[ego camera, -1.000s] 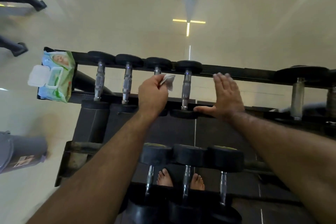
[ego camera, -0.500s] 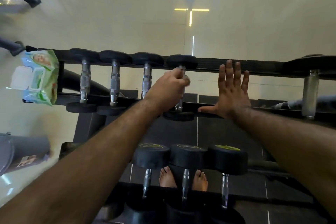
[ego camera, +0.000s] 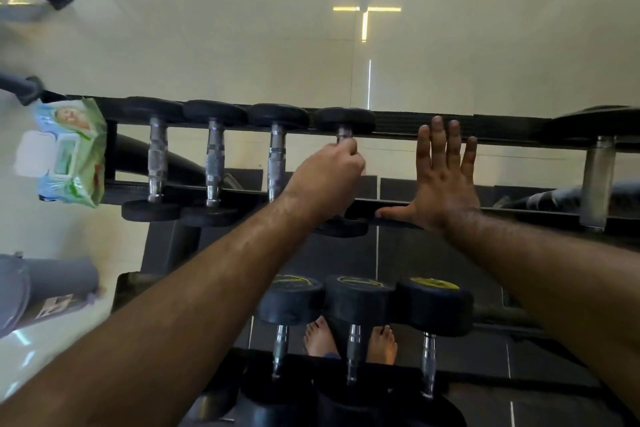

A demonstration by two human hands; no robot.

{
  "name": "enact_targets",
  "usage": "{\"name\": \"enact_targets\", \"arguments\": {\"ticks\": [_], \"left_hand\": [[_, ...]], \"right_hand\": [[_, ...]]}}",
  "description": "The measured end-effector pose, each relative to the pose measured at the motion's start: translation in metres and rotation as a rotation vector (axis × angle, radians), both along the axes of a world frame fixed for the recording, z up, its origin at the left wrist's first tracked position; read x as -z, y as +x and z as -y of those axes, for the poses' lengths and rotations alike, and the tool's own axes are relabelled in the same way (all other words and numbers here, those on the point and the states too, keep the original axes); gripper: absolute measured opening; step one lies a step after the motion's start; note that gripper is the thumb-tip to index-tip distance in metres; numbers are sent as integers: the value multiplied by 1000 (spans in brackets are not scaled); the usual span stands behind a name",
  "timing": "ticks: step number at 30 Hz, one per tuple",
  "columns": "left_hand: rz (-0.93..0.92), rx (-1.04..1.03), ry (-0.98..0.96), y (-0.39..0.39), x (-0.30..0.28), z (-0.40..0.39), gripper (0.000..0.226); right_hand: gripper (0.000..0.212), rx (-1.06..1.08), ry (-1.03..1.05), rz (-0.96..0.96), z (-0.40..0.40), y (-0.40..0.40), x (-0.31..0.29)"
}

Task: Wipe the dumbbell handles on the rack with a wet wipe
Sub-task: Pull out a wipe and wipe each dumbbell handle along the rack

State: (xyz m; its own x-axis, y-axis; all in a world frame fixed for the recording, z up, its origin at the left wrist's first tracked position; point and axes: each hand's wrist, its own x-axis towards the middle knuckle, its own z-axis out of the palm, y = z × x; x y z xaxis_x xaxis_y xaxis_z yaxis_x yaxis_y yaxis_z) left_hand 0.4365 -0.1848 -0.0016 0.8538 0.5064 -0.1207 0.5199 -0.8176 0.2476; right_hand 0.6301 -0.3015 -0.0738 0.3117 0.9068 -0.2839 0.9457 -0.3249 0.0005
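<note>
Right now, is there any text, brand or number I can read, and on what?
None is legible.
Wet wipe pack: printed packaging, lettering blurred.
Lower-tier dumbbell ends: yellow ring markings, too small to read.
Grey cylinder: label blurred.

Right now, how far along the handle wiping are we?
Done: cannot confirm; the three top-tier handles left of the hand show no visible sign of wiping. In hand: the left hand grips the fourth handle; the right hand rests on the rack. Left: lower-tier dumbbells, the far-right one.
</note>
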Motion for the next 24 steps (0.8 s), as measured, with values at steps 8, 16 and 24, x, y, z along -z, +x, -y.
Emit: {"name": "enact_targets", "arguments": {"ticks": [8,16,24], "left_hand": [[-5,-88,-186,14,-12,2,28],[-341,105,-339,-21,-4,-8,31],[443,-355,7,-16,15,-15,15]], "right_hand": [[168,-4,2,8,-1,2,3],[168,-16,15,17,-1,4,4],[166,-7,18,10,-1,2,3]]}}
